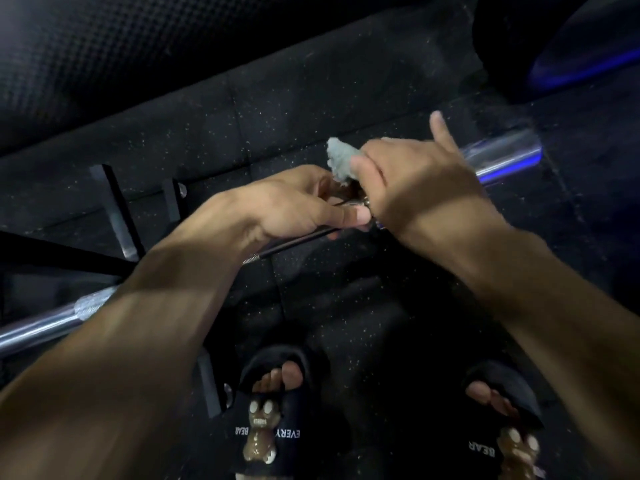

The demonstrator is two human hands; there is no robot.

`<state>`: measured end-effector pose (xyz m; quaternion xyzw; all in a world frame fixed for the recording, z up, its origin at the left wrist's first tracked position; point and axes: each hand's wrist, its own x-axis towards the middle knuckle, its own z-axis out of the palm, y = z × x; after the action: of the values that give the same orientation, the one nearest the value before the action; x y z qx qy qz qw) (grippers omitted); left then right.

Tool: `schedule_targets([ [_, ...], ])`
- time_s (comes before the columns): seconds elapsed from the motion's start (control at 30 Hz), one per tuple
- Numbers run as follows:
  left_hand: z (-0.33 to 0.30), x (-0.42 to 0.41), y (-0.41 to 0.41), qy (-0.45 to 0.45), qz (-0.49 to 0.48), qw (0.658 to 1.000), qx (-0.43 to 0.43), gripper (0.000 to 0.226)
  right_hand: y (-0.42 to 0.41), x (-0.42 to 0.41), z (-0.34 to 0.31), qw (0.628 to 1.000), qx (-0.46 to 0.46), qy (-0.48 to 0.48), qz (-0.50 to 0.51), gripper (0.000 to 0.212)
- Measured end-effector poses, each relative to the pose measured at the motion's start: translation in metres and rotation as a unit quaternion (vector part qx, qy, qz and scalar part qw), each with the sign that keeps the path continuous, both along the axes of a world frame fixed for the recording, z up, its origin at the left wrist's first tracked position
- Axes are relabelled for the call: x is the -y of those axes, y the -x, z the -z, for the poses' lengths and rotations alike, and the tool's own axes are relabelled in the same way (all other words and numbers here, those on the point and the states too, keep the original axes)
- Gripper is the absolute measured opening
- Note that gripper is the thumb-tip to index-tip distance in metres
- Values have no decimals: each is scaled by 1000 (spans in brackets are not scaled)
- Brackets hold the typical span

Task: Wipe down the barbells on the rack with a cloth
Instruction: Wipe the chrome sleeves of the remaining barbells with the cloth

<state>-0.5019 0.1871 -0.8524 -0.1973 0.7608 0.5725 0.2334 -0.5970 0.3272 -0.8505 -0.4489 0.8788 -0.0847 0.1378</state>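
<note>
A chrome barbell [502, 155] runs diagonally from lower left to upper right, its thick sleeve ending at the upper right. My left hand [298, 202] grips the thin shaft near the collar, thumb on top. My right hand [412, 178] grips the bar just right of it, wrapped round a grey cloth [341, 161] whose end sticks out above the fingers; one finger points up. The collar between the hands is mostly hidden.
A second chrome bar [52, 323] lies at lower left under my left forearm. Black rack brackets [117, 209] stand on the left. Speckled black rubber floor [346, 98] lies below, a dark plate [554, 39] sits upper right, and my feet wear black slippers [273, 403].
</note>
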Motion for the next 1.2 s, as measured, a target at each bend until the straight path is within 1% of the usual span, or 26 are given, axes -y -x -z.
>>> schedule_targets([
  [0.03, 0, -1, -1, -12, -11, 1000, -4, 27, 9, 11, -6, 999, 36, -13, 26, 30],
  [0.07, 1, -2, -2, -26, -23, 999, -10, 39, 15, 19, -13, 997, 73, -15, 36, 35],
  [0.1, 1, -3, -3, -31, -35, 999, -13, 51, 20, 20, -17, 995, 94, -7, 28, 39],
  [0.13, 3, -4, -4, -30, -41, 999, -15, 58, 22, 16, -22, 994, 109, 0, 13, 40],
  [0.17, 4, -3, -5, -24, -36, 999, -20, 57, 22, 6, -23, 994, 109, 0, -3, 38],
  [0.2, 6, -2, -5, -16, -34, 999, -27, 49, 17, -9, -25, 995, 99, 10, -20, 33],
  [0.23, 6, -2, -4, -10, -39, 999, -27, 34, 10, -25, -26, 995, 90, 37, -34, 29],
  [0.27, 5, -3, -4, -11, -48, 998, -26, 21, 2, -36, -28, 992, 91, 75, -35, 31],
  [0.3, 4, -4, -5, -17, -59, 998, -27, 18, -1, -41, -26, 988, 102, 117, -22, 34],
  [0.33, 3, -5, -6, -18, -68, 997, -26, 22, -1, -41, -23, 984, 111, 141, -7, 33],
  [0.4, 3, -7, -5, -10, -70, 997, -30, 27, 8, -30, -14, 985, 90, 146, 33, 19],
  [0.47, 4, -9, -7, -15, -78, 996, -41, 30, 17, -21, -9, 979, 79, 163, 89, 26],
  [0.5, 4, -10, -7, -9, -93, 995, -46, 33, 20, -20, -9, 971, 80, 193, 118, 31],
  [0.57, 2, -13, -10, 16, -129, 989, -68, 40, 18, -26, -15, 942, 101, 278, 159, 37],
  [0.63, 5, -15, -13, 52, -155, 981, -99, 49, 11, -39, -18, 917, 126, 331, 183, 40],
  [0.77, 7, -17, -19, 121, -142, 974, -130, 70, 6, -48, -12, 903, 153, 348, 202, 43],
  [0.8, 6, -17, -20, 129, -139, 972, -137, 71, 6, -48, -10, 902, 156, 349, 199, 44],
  [0.83, 5, -15, -21, 132, -144, 970, -145, 68, 7, -47, -10, 901, 159, 353, 196, 44],
  [0.9, 1, -12, -23, 118, -172, 965, -159, 55, 7, -44, -13, 898, 166, 365, 182, 42],
  [0.93, -1, -13, -24, 103, -181, 964, -166, 51, 6, -40, -15, 897, 173, 373, 161, 39],
  [1.0, -10, -18, -23, 78, -176, 964, -184, 46, -1, -30, -18, 896, 208, 378, 102, 25],
  [1.03, -16, -22, -21, 64, -166, 964, -197, 40, -3, -25, -18, 900, 218, 368, 80, 24],
  [1.1, -27, -28, -14, 34, -148, 962, -226, 25, -6, -19, -19, 908, 183, 370, 68, 29],
  [1.13, -32, -30, -12, 25, -140, 960, -240, 22, -5, -18, -21, 904, 172, 385, 70, 25],
  [1.2, -39, -31, -9, 13, -133, 954, -268, 24, -2, -18, -30, 894, 167, 411, 66, 20],
])
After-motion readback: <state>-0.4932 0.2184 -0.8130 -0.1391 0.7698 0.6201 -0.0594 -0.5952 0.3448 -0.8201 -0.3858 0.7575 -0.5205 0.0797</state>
